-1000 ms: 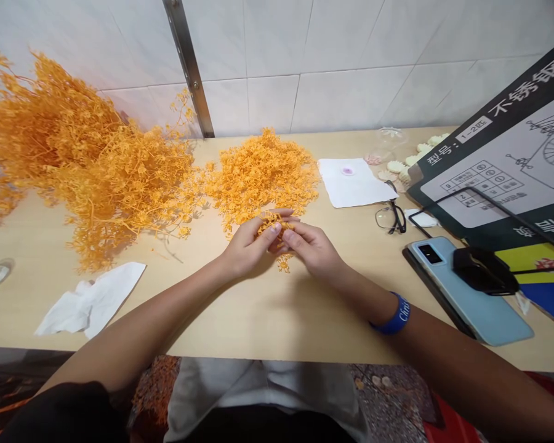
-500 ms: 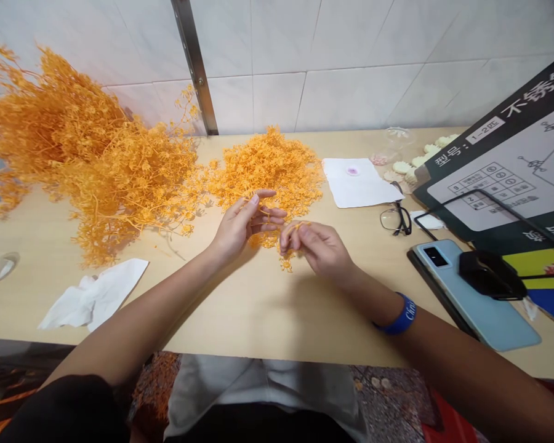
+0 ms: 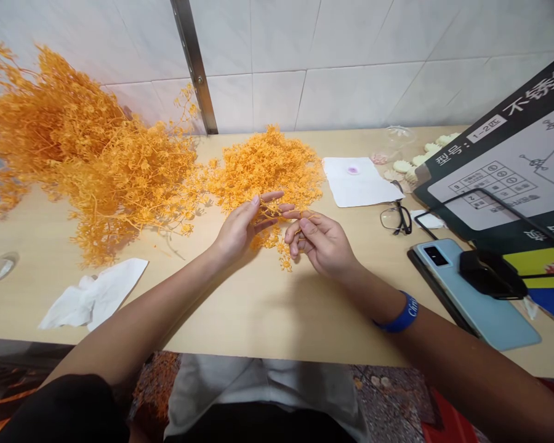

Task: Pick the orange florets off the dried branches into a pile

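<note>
Over the front of a heap of loose orange flower sprigs (image 3: 270,166), my left hand (image 3: 237,232) is cupped with its fingers stretched forward. Small orange flower sprigs (image 3: 270,208) lie in it, between thumb and fingers. Close to its fingertips, my right hand (image 3: 325,246) has thumb and forefinger pinched together on a thin orange sprig, mostly hidden by the fingers. A single orange flower head (image 3: 285,263) shows just left of the right hand, at the heap's front edge. Left of the heap lies a large bunch of branched orange dried flowers (image 3: 106,154).
A crumpled white tissue (image 3: 95,295) lies at front left. To the right are a white sheet (image 3: 362,187) with a purple spot, glasses (image 3: 397,218), a light-blue phone (image 3: 484,307) and a leaning printed box (image 3: 493,184). A tiled wall (image 3: 351,92) stands behind the table (image 3: 268,320).
My right forefinger has straightened toward the left hand's fingers and the right hand has turned slightly. My left hand has moved a little right, and more orange shows between its thumb and fingers.
</note>
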Tool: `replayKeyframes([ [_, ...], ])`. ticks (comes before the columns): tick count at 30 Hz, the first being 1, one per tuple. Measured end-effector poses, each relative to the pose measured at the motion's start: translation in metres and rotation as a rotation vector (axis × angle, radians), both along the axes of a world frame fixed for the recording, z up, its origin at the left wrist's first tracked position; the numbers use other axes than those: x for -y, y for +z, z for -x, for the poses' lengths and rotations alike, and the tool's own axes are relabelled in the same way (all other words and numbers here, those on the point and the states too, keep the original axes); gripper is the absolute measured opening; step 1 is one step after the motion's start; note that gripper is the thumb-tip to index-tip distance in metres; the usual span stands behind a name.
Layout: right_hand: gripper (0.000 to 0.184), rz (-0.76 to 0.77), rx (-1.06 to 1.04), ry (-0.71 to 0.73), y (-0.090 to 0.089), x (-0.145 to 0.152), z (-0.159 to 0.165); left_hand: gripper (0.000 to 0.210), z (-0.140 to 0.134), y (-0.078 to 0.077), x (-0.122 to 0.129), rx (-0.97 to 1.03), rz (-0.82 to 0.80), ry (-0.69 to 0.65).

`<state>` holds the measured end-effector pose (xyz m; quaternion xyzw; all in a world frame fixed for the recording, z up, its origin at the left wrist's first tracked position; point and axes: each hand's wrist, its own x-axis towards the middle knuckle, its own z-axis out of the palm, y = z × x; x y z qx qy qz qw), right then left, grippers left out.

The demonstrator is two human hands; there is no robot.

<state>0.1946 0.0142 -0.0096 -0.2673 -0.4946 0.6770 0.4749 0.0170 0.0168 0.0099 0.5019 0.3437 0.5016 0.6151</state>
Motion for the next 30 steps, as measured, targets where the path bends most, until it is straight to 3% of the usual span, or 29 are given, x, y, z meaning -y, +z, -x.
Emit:
replayKeyframes([
  [7, 0.042, 0.049, -0.015, 0.073, 0.002, -0.001, 0.0, 0.05, 0.004, -0.004, -0.001, -0.131, -0.154, 0.157],
  [10, 0.038, 0.019, 0.025, 0.137, 0.004, -0.001, -0.003, 0.049, 0.008, -0.01, -0.002, -0.3, -0.31, 0.221],
  [13, 0.03, -0.09, 0.147, 0.221, 0.012, 0.005, -0.001, 0.045, 0.011, -0.016, -0.004, -0.497, -0.44, 0.204],
  [19, 0.018, -0.259, 0.421, 0.356, 0.042, 0.039, 0.006, 0.032, 0.012, -0.019, -0.003, -0.523, -0.409, 0.154],
  [23, 0.01, -0.219, 0.482, 0.218, 0.055, 0.073, 0.0, 0.034, 0.009, -0.02, -0.004, -0.588, -0.389, 0.17],
  [25, 0.014, -0.144, 0.432, 0.094, 0.044, 0.102, 0.01, 0.041, 0.007, -0.021, -0.005, -0.627, -0.454, 0.165],
  [26, 0.018, -0.107, 0.359, 0.112, 0.032, 0.12, 0.021, 0.046, 0.005, -0.02, -0.004, -0.643, -0.5, 0.16],
  [30, 0.029, -0.108, 0.347, 0.481, -0.04, 0.186, 0.086, 0.098, 0.002, -0.013, 0.004, -0.808, -0.601, 0.063],
])
